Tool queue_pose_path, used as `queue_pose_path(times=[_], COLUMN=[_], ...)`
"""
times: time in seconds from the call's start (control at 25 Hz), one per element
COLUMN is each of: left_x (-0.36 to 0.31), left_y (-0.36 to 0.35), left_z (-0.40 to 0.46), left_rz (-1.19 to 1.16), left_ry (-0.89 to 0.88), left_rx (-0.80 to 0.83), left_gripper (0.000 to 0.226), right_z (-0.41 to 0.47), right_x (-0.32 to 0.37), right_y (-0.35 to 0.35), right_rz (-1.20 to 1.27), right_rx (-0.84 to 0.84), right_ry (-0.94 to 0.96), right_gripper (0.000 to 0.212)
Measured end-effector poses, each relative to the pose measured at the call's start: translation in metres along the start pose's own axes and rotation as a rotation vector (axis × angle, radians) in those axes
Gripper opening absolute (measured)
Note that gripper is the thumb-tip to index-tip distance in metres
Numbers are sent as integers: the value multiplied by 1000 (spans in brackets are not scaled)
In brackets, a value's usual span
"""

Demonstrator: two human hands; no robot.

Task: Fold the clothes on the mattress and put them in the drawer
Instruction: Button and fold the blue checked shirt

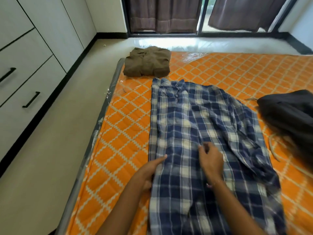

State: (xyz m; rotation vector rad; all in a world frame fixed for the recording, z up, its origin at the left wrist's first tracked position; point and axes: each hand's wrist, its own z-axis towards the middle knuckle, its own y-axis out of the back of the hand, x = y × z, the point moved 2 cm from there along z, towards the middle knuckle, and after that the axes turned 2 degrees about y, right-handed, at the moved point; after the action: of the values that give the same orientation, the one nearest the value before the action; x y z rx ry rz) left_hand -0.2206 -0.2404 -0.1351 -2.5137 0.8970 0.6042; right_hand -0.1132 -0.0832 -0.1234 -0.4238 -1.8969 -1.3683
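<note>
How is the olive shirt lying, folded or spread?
Folded: the olive shirt lies as a compact, layered rectangle at the mattress corner.

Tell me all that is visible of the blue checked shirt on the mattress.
The blue checked shirt is woven fabric in navy, pale blue and cream, with a collar and buttoned placket. It lies front up, collar pointing away, partly folded and wrinkled, on the orange mattress. The left hand holds its left edge; the right hand rests on its middle.
</note>
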Motion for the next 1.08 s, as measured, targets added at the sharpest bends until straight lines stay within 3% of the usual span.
queue_pose_path(times=[0.12,0.24,0.32,0.48,0.6,0.68,0.76,0.8,0.92,1.0,1.08], left_x=[30,46,62,109,133,143,145,145,150,154,159], left_y=[-8,-28,-35,-44,-47,-39,-28,-26,-24,-16,-11], left_z=[-19,-47,-64,-83,-101,-109,-111,-110,-102,-107,-113], left_rz=[95,-56,-61,48,264,525,804,875,724,598,712], left_ry=[9,17,29,-25,-165,-319,-445,-457,-431,-373,-334], left_rx=[-45,-10,-4,-117,-219,-469,-825,-885,-783,-816,-883], left_gripper=[67,34,28,12,7,22,20,24,22,33,33], right_z=[-24,-15,-10,-6,-30,-63,-106,-128,-159,-164,-167], right_x=[-20,-23,-24,-28,-21,-17,-27,-35,-59,-59,-52], right_y=[7,20,32,48,50,39,11,-2,-31,-34,-25], right_rz=[110,381,400,5,-353,-412,-480,-521,-664,-714,-756], right_rx=[39,-1,3,-16,-19,78,311,401,523,547,521], right_ry=[-39,-59,-69,8,166,351,565,653,707,707,810], right_gripper=[31,36,39,24,41,55,71,73,66,64,70])
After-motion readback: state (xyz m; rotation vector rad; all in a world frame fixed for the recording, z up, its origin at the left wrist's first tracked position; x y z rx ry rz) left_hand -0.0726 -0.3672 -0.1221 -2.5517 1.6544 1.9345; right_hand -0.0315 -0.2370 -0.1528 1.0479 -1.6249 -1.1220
